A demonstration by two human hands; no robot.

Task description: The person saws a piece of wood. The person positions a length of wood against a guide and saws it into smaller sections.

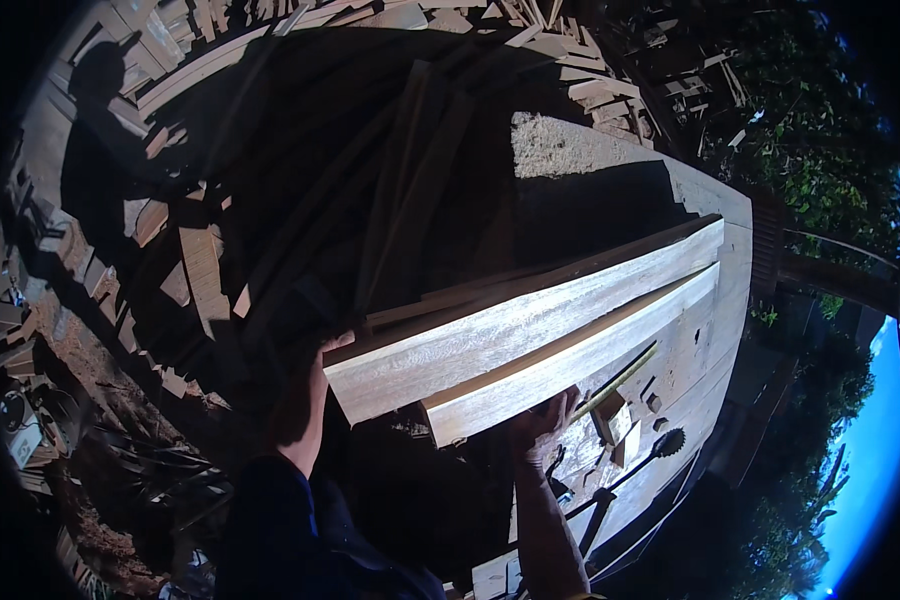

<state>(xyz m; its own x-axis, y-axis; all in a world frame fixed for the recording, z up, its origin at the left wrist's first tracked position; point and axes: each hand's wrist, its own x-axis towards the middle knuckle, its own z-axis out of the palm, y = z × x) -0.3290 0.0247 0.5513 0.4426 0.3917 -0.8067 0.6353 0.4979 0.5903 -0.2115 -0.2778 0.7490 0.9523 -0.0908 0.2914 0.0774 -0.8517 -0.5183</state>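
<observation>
Two long pale wooden planks lie side by side, slanting from near left to far right: a wide plank [530, 318] and a narrower plank [580, 350] closer to me. My left hand [325, 360] is at the near left corner of the wide plank, closed around its edge, with most fingers hidden in shadow. Under the narrower plank's near side, my right hand [545, 420] is curled against the wood, its fingertips partly hidden. The far ends of both planks reach over a pale worktop [715, 345]. Behind them runs a darker strip of wood [570, 262].
Sawdust [560, 150] covers the worktop's far corner. To the right of my right hand are a thin stick [622, 378], small wood offcuts [615, 420] and a dark toothed wheel [668, 442] on a rod. Scrap wood [205, 265] litters the shaded ground at left.
</observation>
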